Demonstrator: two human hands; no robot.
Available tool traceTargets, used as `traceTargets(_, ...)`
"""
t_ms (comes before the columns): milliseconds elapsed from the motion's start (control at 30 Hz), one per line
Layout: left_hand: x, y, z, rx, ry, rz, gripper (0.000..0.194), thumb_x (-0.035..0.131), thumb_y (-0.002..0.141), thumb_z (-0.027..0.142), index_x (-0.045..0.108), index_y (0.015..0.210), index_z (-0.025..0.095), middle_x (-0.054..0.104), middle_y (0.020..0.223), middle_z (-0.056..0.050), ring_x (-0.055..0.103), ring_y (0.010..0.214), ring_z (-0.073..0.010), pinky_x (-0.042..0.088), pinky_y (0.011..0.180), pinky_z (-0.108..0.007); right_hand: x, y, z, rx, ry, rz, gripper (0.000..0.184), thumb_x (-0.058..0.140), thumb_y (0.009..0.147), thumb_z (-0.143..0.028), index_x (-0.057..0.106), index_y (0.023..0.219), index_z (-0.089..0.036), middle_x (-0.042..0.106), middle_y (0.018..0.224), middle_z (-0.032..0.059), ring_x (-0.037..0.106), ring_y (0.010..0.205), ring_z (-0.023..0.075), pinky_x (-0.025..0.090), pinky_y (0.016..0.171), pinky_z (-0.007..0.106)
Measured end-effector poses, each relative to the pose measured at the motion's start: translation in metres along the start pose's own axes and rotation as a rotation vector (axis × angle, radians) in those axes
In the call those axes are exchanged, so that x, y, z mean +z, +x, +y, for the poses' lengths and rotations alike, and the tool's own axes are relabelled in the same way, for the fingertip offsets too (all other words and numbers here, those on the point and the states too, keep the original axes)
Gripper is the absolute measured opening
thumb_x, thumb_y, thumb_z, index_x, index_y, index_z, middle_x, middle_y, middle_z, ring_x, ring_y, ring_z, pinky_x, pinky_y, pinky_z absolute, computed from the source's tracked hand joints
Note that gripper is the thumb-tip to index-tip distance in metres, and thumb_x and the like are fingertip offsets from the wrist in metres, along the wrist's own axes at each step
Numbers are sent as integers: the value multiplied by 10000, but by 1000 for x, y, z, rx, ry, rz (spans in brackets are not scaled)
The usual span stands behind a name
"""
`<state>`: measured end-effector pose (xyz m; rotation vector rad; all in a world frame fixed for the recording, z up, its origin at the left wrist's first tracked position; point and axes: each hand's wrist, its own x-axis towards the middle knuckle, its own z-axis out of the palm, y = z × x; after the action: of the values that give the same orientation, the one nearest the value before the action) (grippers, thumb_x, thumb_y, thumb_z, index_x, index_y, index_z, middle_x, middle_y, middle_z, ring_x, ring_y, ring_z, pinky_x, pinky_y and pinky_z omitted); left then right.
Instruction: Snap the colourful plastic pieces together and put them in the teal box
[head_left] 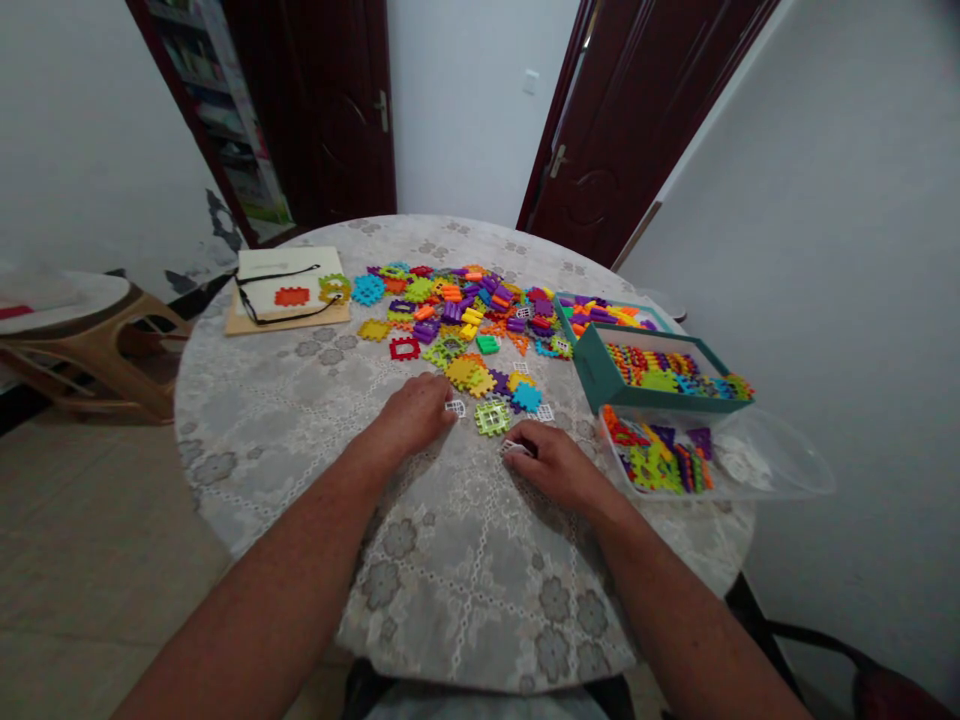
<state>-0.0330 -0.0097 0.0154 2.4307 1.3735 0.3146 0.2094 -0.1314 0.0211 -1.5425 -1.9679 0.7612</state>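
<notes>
My left hand [420,410] is closed, its thumb and fingertips on a small white lattice window piece [455,408] at the table's middle. Opposite it, my right hand [553,462] pinches another white lattice piece [513,447], partly hidden by the fingers. Between the two hands lies a lime green square toothed frame [492,418] with white lattice in its opening. Just beyond are yellow toothed plates [469,374], a blue toothed plate [526,397] and one more loose white lattice piece [545,412].
A heap of colourful plastic building pieces [457,300] covers the far middle of the round table. To the right stand a green box [592,370] and a clear plastic tray [795,470], both holding pieces. A board [289,322] with a black cord lies at the far left.
</notes>
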Motion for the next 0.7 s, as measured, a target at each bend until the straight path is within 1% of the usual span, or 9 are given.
traceTargets(167, -5, -1, 5, 39, -55, -24, 173, 640, 851, 215, 600, 1012, 267, 741, 1005, -78, 674, 926, -274, 488, 776, -375, 0, 0, -2, 0, -10, -4, 59, 608, 936, -216, 666, 931, -224, 673, 885, -6, 606, 839, 174, 417, 766, 287)
traceTargets(233, -7, -2, 9, 78, -92, -43, 158, 603, 866, 201, 600, 1008, 271, 747, 984, -61, 673, 902, -256, 486, 776, -366, 1, 0, -1, 11, 5, 22, 69, 612, 938, -224, 674, 969, -229, 665, 880, -11, 600, 836, 174, 421, 769, 289)
traceTargets(267, -9, -3, 12, 106, -117, -50, 143, 582, 879, 202, 603, 1002, 273, 749, 984, -53, 671, 900, -245, 488, 787, -361, 2, 0, 0, 21, 21, 45, 109, 617, 937, -229, 682, 1025, -233, 657, 872, -16, 593, 825, 173, 423, 766, 290)
traceTargets(367, -12, -6, 24, 214, -227, -59, 103, 532, 923, 228, 615, 966, 271, 751, 980, -36, 666, 906, -212, 493, 824, -337, 5, 1, 2, 45, 86, 121, 362, 637, 941, -250, 648, 1303, -246, 644, 878, -29, 581, 800, 167, 434, 757, 286)
traceTargets(433, -13, -9, 32, 281, -313, -68, 106, 525, 938, 258, 630, 948, 264, 750, 955, -31, 668, 892, -202, 496, 822, -326, 8, 2, 3, 27, 113, 154, 450, 649, 952, -260, 611, 1400, -249, 652, 906, -24, 588, 807, 163, 446, 765, 284)
traceTargets(500, -12, -10, 39, 327, -395, -101, 122, 543, 940, 306, 655, 942, 256, 752, 923, -32, 676, 862, -203, 502, 795, -325, 10, 3, 2, -24, 98, 176, 354, 655, 965, -261, 661, 1320, -249, 665, 945, -10, 608, 854, 164, 457, 808, 286)
traceTargets(600, -10, -9, 42, 344, -465, -122, 188, 574, 937, 398, 695, 924, 255, 765, 885, -34, 690, 826, -217, 521, 770, -337, 8, 5, -3, -88, 13, 210, 77, 672, 972, -255, 703, 1039, -233, 656, 943, 4, 618, 903, 170, 453, 833, 284)
traceTargets(633, -9, -8, 41, 347, -486, -125, 210, 577, 944, 425, 711, 945, 264, 777, 903, -31, 701, 839, -222, 534, 773, -336, 4, 5, -5, -103, -19, 222, 27, 681, 968, -249, 689, 985, -229, 649, 932, 6, 616, 908, 173, 450, 832, 283)
traceTargets(700, -8, -5, 39, 347, -507, -101, 244, 589, 948, 479, 736, 983, 287, 796, 935, -20, 723, 868, -228, 563, 798, -335, -9, 2, -10, -123, -76, 261, 24, 691, 962, -242, 670, 961, -231, 644, 929, 10, 613, 918, 178, 450, 837, 283)
